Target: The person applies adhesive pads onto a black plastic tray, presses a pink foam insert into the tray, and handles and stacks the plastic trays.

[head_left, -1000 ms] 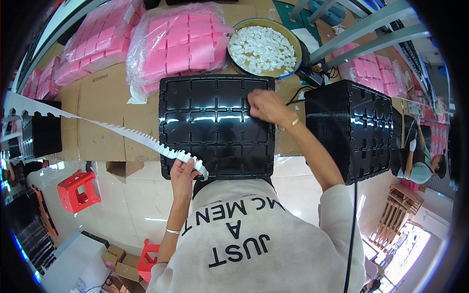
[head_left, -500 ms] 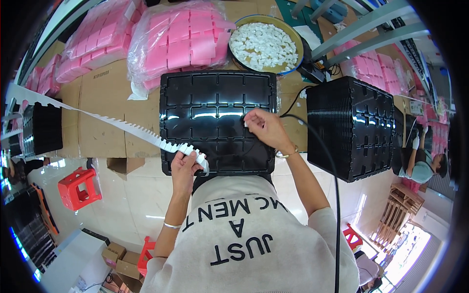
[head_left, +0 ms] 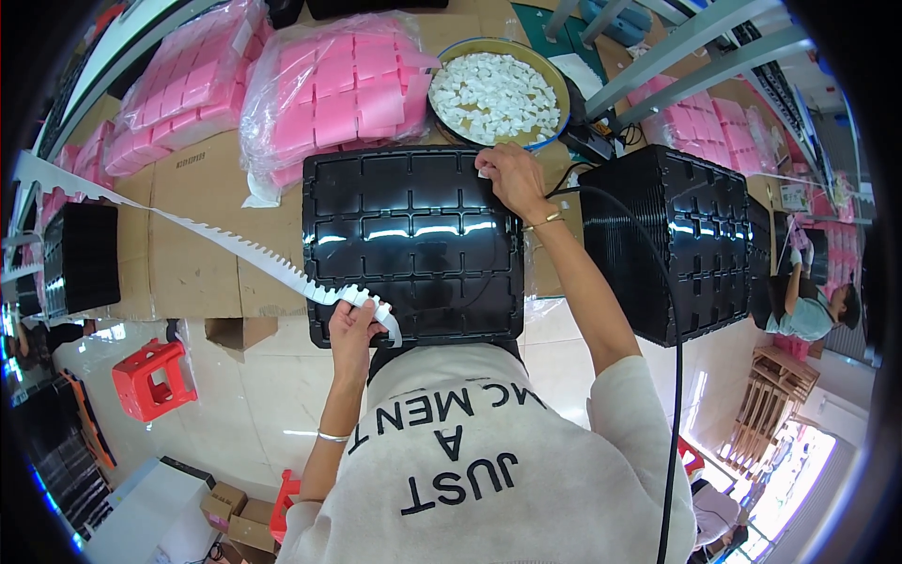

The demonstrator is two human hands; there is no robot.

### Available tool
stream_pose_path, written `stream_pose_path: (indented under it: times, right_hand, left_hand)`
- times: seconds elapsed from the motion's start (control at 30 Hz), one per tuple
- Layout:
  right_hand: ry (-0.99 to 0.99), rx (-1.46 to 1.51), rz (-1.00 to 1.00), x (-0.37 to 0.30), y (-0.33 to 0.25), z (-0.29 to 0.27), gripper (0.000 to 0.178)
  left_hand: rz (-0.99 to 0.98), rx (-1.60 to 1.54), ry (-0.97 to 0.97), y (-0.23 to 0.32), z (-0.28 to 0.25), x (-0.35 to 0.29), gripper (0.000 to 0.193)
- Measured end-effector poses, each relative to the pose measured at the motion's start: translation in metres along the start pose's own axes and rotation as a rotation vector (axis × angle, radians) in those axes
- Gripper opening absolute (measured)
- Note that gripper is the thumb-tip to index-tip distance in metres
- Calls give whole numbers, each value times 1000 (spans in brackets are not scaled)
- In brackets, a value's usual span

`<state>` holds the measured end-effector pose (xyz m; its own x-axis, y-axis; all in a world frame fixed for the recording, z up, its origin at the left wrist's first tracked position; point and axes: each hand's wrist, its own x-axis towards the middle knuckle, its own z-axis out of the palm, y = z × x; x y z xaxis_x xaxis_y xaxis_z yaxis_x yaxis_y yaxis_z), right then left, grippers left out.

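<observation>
My left hand (head_left: 351,331) is closed on the end of a long white strip with toothed tabs (head_left: 246,250), which runs off to the upper left. That hand is over the near left part of a black plastic tray (head_left: 413,258) with shallow compartments, in front of my body. My right hand (head_left: 515,180) is at the tray's far right corner, its fingers pinched together. Between them a small white piece (head_left: 485,173) shows in part. Whether this piece touches the tray, I cannot tell. Beyond the corner stands a round pan (head_left: 567,101) full of small white pieces.
A tall stack of black trays (head_left: 648,244) stands to the right, with a black cable (head_left: 648,226) hanging in front. Plastic-wrapped pink foam blocks (head_left: 329,85) lie at the back left on cardboard (head_left: 202,207). A red stool (head_left: 153,379) is on the floor at left. Another person (head_left: 813,305) works at far right.
My right hand has moved away from me, from the tray's middle right to its far right corner. The left hand stays on the strip. The view has shifted slightly.
</observation>
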<state>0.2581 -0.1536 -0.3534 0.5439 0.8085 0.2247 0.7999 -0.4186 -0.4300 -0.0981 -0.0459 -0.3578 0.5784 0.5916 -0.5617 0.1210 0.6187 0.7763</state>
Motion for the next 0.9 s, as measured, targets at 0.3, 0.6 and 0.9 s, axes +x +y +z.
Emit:
stream_pose_path:
  times: [0.3, 0.6, 0.9]
  right_hand:
    - [18, 80, -2, 1, 5, 1, 8]
    - [-104, 14, -35, 12, 19, -6, 6]
    - [-99, -91, -136, 14, 20, -1, 9]
  left_hand:
    - [-14, 6, 37, 0, 0, 2, 16]
    - [-32, 26, 34, 0, -2, 3, 16]
    - [-23, 10, 7, -3, -6, 5, 17]
